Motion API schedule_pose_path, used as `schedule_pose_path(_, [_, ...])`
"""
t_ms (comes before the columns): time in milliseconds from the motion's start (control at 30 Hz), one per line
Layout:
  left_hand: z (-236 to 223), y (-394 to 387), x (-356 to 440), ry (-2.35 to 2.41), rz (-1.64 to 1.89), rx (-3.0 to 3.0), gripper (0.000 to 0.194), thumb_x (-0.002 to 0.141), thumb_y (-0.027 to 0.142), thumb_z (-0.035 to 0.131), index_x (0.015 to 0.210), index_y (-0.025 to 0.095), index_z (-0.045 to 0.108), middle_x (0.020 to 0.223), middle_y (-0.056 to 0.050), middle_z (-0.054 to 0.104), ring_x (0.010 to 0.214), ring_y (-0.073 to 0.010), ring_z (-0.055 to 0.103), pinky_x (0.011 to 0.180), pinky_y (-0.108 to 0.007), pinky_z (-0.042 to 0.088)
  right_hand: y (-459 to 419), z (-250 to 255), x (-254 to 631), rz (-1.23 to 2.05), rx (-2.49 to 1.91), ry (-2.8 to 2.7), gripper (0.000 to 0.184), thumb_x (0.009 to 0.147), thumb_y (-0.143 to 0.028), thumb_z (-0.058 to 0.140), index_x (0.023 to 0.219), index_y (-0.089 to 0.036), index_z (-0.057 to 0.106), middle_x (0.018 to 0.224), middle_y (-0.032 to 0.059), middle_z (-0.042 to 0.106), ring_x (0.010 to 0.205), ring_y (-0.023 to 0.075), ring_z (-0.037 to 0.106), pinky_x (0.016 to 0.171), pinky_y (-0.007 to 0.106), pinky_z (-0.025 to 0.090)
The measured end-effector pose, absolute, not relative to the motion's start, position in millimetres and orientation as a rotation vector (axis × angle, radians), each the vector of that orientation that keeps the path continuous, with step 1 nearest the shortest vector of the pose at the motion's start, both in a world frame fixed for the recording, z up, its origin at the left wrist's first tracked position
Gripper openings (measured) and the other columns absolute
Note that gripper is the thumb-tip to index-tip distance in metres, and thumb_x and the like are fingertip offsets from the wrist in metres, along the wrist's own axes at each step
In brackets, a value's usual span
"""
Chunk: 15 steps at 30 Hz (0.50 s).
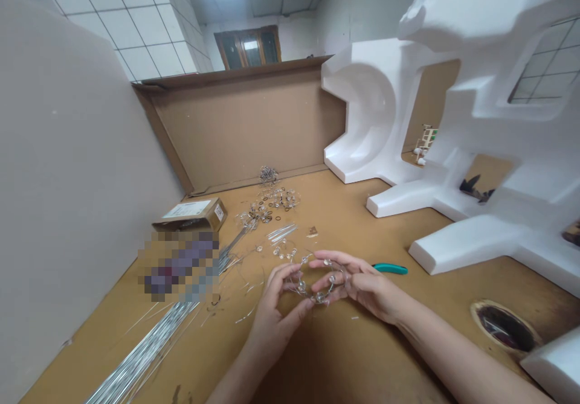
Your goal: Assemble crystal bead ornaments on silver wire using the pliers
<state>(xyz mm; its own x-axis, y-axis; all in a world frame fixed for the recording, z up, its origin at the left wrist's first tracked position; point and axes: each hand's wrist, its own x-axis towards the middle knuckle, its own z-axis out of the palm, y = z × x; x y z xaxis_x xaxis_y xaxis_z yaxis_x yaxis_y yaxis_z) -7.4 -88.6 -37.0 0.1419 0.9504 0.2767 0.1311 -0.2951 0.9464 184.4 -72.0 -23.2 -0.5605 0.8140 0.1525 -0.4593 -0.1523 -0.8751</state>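
Note:
Between my two hands is a ring of wire strung with clear beads, held a little above the table. My left hand pinches its left side between thumb and fingers. On the opposite side, the fingers of my right hand curl around the wire, some reaching through the ring. Just beyond the hands lie several loose clear beads and a small bundle of short wires. A teal-handled tool lies by my right wrist, its working end hidden behind the hand.
Long silvery wires stretch along the left. Behind them are an open cardboard box and a blurred-out patch. Piles of beaded wire pieces lie farther back. White foam packing stands at right, near a round hole in the tabletop.

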Motion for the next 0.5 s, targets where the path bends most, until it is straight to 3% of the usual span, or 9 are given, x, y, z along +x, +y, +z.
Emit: schedule_pose_path(500, [-36.2,-89.0,-8.5,1.075,1.237,1.603,0.041,0.068,0.026,0.065,0.107,0.024,0.054,0.115,-0.008,0.049,0.104,-0.0253,0.050,0.086,-0.037,0.043,-72.9,-24.5,184.6,1.836,-0.434,-1.219,0.047,0.068,-0.019,0.053,0.115,-0.021,0.051,0.124,0.0126,0.047,0.095,0.0248,0.056,0.077,0.041,0.043])
